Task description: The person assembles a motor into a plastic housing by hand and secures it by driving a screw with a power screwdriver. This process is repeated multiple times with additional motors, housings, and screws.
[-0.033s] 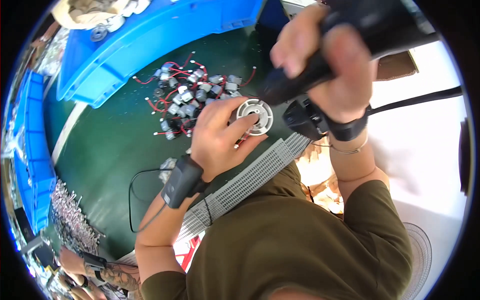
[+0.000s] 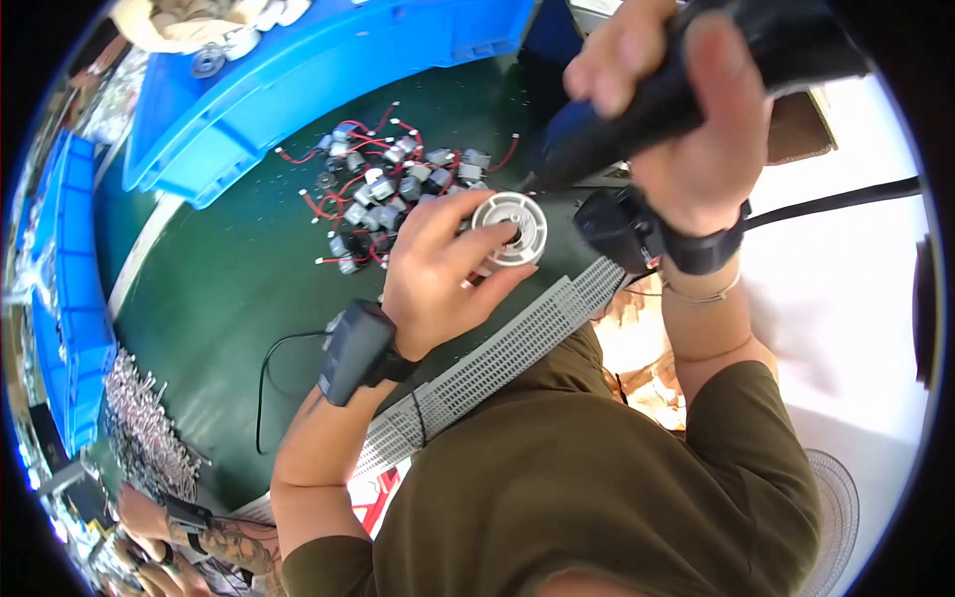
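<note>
Looking over the green table (image 2: 234, 269), we find its largest container, a long blue bin (image 2: 328, 85), along the far edge; a tan, bag-like holder (image 2: 149, 35) of pale rounded pieces shows at its upper left, though we cannot tell whether it stands inside. Another blue bin (image 2: 75, 338) lies at our left, its contents mostly hidden. Next in size is the black handheld tool (image 2: 617, 144), wrapped firmly by our right hand (image 2: 701, 159); it looks the heaviest thing we hold, rigid and best gripped round its thick body, with its thin tip near the upper rim of the white round part (image 2: 517, 211). That part sits in our left hand (image 2: 433, 274), above the table, fingers closed about its edge and one reaching across its face to the dark centre. We judge it light, stiff, smooth moulded plastic, perhaps a little slippery, with thin ribs that may crack under hard pressure, so the outer rim is the place to hold it. Smallest are the grey motor-like blocks (image 2: 383, 189), heaped beyond that hand, their fine red wires probably easy to snag.
</note>
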Demonstrator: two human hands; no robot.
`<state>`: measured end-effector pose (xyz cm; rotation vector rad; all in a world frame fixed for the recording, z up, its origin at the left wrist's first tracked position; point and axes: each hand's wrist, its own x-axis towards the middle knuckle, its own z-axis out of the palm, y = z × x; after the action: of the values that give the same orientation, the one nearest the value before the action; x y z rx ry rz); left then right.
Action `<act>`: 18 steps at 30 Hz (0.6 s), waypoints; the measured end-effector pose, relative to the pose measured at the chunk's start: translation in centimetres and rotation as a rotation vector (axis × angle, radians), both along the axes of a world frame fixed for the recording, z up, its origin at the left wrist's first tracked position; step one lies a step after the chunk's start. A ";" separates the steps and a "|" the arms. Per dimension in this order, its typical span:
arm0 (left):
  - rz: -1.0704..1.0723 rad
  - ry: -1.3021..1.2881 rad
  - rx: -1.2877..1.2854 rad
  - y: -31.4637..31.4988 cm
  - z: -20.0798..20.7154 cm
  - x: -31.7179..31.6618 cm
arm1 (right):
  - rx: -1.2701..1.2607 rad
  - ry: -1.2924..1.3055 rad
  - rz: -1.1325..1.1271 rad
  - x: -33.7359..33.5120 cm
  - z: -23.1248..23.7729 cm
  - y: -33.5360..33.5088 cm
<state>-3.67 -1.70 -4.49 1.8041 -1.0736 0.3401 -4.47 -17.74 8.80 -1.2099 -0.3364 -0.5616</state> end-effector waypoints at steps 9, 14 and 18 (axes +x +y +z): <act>0.789 0.189 0.491 18.8 1.4 7.6 | -0.280 0.097 -0.208 3.3 -1.0 -2.4; 1.000 -0.381 0.425 12.9 4.7 7.8 | -0.386 0.173 -0.262 2.6 -0.6 -2.0; 0.298 -0.325 0.435 5.1 3.9 9.8 | -0.312 0.215 -0.191 3.1 -0.8 -2.1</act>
<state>6.12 3.35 -0.56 2.3668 -1.1634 0.6341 -1.39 -19.83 8.00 -1.6015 -0.1276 -0.5499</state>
